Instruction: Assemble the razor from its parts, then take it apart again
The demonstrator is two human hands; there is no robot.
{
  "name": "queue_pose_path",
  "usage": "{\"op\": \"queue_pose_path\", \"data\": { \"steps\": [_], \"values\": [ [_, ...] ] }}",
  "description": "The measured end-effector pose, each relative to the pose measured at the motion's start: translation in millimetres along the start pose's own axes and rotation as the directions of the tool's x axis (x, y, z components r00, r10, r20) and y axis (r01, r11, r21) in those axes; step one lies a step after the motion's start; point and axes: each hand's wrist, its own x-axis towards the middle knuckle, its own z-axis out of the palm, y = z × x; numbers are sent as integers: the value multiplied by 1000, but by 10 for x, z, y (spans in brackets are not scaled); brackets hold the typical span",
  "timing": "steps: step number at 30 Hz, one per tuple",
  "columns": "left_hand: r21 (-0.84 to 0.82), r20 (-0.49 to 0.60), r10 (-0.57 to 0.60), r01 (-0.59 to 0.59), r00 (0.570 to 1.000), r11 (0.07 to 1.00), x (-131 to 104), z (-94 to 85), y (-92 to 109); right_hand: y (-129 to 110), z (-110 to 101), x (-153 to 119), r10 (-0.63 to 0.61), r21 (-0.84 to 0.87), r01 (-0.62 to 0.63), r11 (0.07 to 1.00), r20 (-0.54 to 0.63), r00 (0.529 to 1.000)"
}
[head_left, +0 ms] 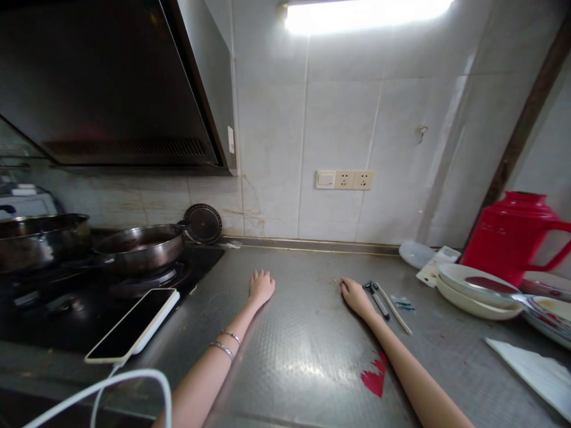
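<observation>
My left hand [262,288] rests palm down on the metal countertop [307,333], its fingers slightly apart and holding nothing; two silver bracelets [226,343] circle that wrist. Farther right, my right hand [354,294] also lies on the counter, its fingers curled together and mostly turned away, so whether anything is under them cannot be made out. Just right of it lie a dark and grey slim tool [378,300] and a pale, thin curved stick [393,308]. A torn red piece [375,375] is on the counter left of my right forearm.
At left, a phone [131,327] with a white cable lies by the stove [203,261], which bears two pans [143,246]. A range hood [134,83] hangs above. On the right are stacked plates [468,300], a red thermos jug [511,238] and white paper [535,371].
</observation>
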Motion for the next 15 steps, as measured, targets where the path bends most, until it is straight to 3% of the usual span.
{"op": "queue_pose_path", "data": {
  "steps": [4,7,10,13,15],
  "values": [
    [-1,-6,0,0,1000,1000,1,4,8,88,-209,14,104,43,-100,994,-101,989],
    [1,-17,3,-3,1000,1000,-3,-3,14,211,-494,37,345,141,-329,934,-109,932],
    [18,-19,5,-5,1000,1000,-7,-10,19,318,-771,29,475,155,-480,864,71,877],
    [38,-19,11,-10,1000,999,-9,-12,26,359,-935,-28,456,-45,-467,883,315,832],
    [50,-21,12,-11,1000,999,-11,-12,34,353,-970,-79,450,-154,-425,892,390,803]
  ]
}}
